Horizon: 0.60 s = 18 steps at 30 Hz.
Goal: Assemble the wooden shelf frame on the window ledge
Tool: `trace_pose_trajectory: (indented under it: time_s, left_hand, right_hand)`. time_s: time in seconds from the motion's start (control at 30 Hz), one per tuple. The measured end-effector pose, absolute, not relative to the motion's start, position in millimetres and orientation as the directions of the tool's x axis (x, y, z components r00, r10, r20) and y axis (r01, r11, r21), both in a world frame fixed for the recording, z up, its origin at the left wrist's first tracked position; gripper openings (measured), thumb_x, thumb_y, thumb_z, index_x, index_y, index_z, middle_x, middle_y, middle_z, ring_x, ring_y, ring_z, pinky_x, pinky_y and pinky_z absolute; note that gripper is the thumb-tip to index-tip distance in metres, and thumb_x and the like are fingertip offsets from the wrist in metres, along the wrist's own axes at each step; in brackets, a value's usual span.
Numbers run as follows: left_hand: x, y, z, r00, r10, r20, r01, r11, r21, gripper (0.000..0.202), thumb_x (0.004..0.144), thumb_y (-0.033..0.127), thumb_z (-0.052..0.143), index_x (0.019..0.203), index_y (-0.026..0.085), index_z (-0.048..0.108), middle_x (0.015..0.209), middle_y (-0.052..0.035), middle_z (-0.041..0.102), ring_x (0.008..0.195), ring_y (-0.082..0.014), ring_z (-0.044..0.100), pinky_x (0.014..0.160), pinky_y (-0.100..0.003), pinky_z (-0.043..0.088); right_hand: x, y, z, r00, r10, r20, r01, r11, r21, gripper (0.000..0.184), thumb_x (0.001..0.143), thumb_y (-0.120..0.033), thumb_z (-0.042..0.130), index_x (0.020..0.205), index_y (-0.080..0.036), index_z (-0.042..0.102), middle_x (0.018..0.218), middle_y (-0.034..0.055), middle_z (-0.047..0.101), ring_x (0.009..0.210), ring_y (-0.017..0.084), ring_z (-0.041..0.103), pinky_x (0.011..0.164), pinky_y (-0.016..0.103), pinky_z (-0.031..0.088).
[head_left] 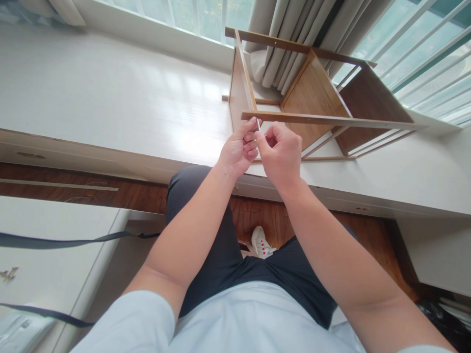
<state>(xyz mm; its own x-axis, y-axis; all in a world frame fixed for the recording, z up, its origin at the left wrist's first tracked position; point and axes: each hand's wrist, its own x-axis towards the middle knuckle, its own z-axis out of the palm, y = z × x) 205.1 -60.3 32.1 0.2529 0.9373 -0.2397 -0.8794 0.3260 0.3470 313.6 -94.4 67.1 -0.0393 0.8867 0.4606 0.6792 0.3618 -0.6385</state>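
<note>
A wooden shelf frame [312, 119] lies on its side on the white ledge, its near rail running off to the right. Under that rail's left end, the thumb and fingers of my left hand [237, 149] are closed in a pinch; whatever sits between them is hidden. My right hand [282, 153] grips a thin metal rod that looks like a hex key [258, 125] between thumb and curled forefinger. The rod's upper tip meets the underside of the rail, right beside my left fingertips.
Beneath the frame extends a long white ledge [110, 98] with drawers in its front. Grey curtains [283, 44] and windows stand behind. At lower left is a white cabinet [55, 220] with dark straps across it. The wood floor [257, 215] shows between my legs.
</note>
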Motion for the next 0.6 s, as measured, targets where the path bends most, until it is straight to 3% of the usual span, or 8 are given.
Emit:
trace_pose_trajectory:
  time_s: [0.17, 0.43, 0.6]
  left_hand:
    - [205.5, -61.2, 33.4, 0.25, 0.927, -0.279, -0.879, 0.338, 0.336, 0.012, 0.094, 0.029, 0.07, 0.104, 0.022, 0.071, 0.059, 0.0078, 0.047, 0.038, 0.0013, 0.037, 0.036, -0.011, 0.021]
    - [205.3, -59.7, 32.4, 0.258, 0.927, -0.271, -0.885, 0.34, 0.318, 0.013, 0.095, 0.03, 0.069, 0.104, 0.021, 0.071, 0.06, 0.0079, 0.05, 0.038, 0.0016, 0.038, 0.036, -0.01, 0.021]
    - [205.0, -57.9, 27.3, 0.253, 0.936, -0.245, -0.874, 0.33, 0.357, 0.012, 0.095, 0.03, 0.068, 0.103, 0.022, 0.072, 0.062, 0.006, 0.057, 0.041, -0.001, 0.047, 0.037, -0.011, 0.024]
  right_hand:
    - [313.0, -93.6, 68.5, -0.048, 0.896, 0.441, 0.67, 0.356, -0.651, 0.035, 0.093, -0.03, 0.064, 0.068, -0.021, 0.041, 0.065, -0.0004, 0.047, 0.069, 0.015, 0.05, 0.076, 0.033, 0.044]
    - [314.6, -91.6, 67.4, -0.11, 0.861, 0.496, 0.706, 0.419, -0.571, 0.033, 0.095, -0.038, 0.062, 0.071, -0.021, 0.045, 0.064, 0.0004, 0.048, 0.068, 0.014, 0.049, 0.07, 0.03, 0.043]
    - [316.1, -90.6, 72.2, -0.118, 0.878, 0.465, 0.721, 0.397, -0.567, 0.033, 0.093, -0.033, 0.064, 0.071, -0.02, 0.043, 0.064, 0.0011, 0.047, 0.076, 0.017, 0.055, 0.075, 0.032, 0.045]
